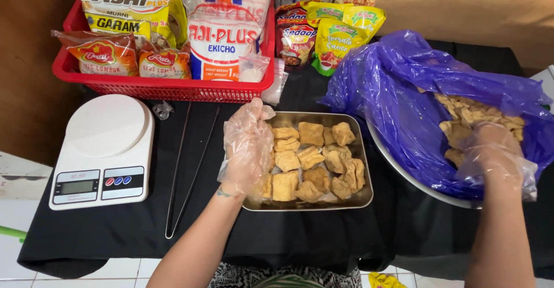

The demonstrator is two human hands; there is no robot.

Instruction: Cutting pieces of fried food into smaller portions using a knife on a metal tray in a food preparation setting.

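A metal tray on the black cloth holds several fried tofu pieces. My left hand, in a clear plastic glove, rests flat over the tray's left side, touching the tofu there. My right hand, also gloved, reaches into a purple plastic bag that lines a white bowl. Its fingers are among more fried tofu inside the bag; whether it grips a piece is hidden.
A white digital kitchen scale stands at the left. Long metal tongs lie between scale and tray. A red basket of seasoning packets and several sauce pouches stand at the back.
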